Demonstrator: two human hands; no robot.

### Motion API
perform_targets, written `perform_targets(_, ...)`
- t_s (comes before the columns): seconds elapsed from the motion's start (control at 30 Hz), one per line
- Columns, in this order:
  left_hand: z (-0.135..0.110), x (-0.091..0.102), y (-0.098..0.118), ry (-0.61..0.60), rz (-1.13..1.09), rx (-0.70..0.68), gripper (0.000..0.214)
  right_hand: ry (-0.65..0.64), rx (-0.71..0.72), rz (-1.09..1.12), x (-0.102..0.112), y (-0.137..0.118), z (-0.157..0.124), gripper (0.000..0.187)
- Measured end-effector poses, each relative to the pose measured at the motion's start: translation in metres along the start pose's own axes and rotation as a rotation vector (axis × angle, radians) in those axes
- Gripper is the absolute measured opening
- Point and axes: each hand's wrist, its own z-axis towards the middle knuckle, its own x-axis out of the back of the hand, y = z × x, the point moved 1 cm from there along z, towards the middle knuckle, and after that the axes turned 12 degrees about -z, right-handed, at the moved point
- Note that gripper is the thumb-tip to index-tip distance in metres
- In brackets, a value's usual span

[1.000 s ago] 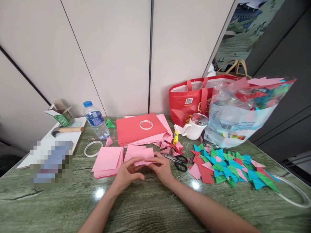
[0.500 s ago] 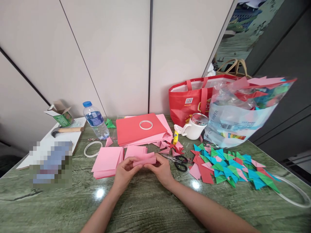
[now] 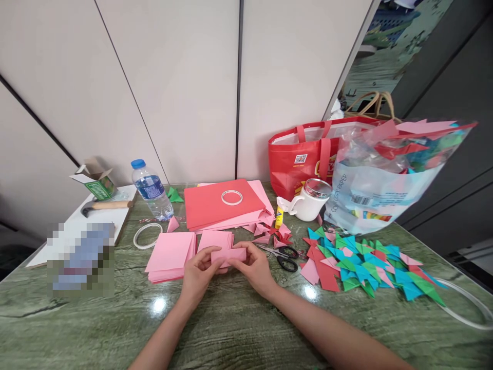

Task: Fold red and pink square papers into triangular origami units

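Observation:
Both my hands hold a small folded pink paper strip point(image 3: 228, 255) just above the green table point(image 3: 231, 329). My left hand point(image 3: 198, 272) pinches its left end, and my right hand point(image 3: 253, 268) pinches its right end. Behind the hands lie two stacks of pink square sheets point(image 3: 171, 250). Black-handled scissors point(image 3: 283, 257) lie just right of my right hand.
A pile of folded blue, green, pink and red paper pieces point(image 3: 365, 262) lies at the right. Behind it are a clear plastic bag point(image 3: 381, 180), a red tote point(image 3: 300, 159), a white mug point(image 3: 308, 203), a glue stick point(image 3: 278, 217), red paper with a tape ring point(image 3: 231, 198), a water bottle point(image 3: 151, 190) and a hammer point(image 3: 106, 205).
The pink paper went from a wider sheet held low to a narrow folded strip pinched between both hands, raised slightly off the table.

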Motion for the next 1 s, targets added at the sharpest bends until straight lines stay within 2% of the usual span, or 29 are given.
perform_targets(0.2,-0.0004,-0.0014,0.0002,0.010,-0.002,0.005,0.037,-0.028,-0.002,0.033,-0.0001,0.0018,0.0013,0.030)
perform_targets(0.47,-0.0008,-0.0005,-0.0010,0.008,0.012,0.023,0.036,-0.047,0.078,-0.107,0.0030,-0.0043,0.0022,0.024)
perform_targets(1.0,-0.0021,-0.0001,-0.0021,-0.044,0.075,0.002,0.038,-0.010,0.048,-0.076,0.0034,-0.0005,0.0045,0.016)
